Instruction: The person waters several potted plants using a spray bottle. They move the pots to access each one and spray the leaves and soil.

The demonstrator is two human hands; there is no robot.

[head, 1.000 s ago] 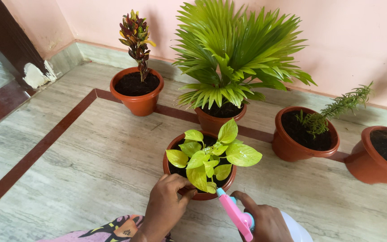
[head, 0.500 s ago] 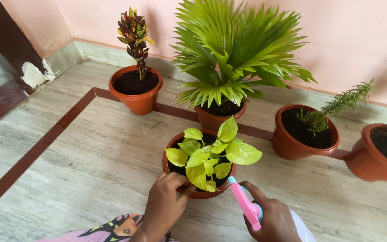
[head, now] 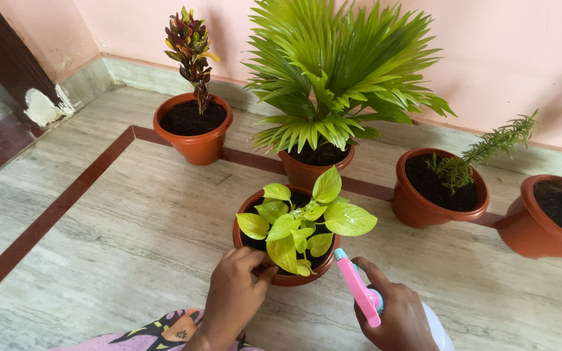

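A terracotta pot (head: 253, 203) with a small yellow-green leafy plant (head: 302, 220) stands on the floor right in front of me. My left hand (head: 234, 292) rests on the pot's near rim, thumb against its side. My right hand (head: 398, 317) grips a spray bottle with a pink trigger head (head: 358, 286) and a pale body, mostly hidden by the hand. The nozzle points up toward the plant's leaves, just right of the pot.
Behind stand other terracotta pots: a red-and-yellow croton (head: 193, 127), a large fan palm (head: 333, 84), a thin feathery plant (head: 440, 188), and one cut off at the right edge (head: 554, 218). A pink wall runs behind. Patterned cloth (head: 157, 331) lies at the bottom.
My right hand has moved the spray bottle slightly up and right, closer to the leaves. My left hand stays on the pot's rim.
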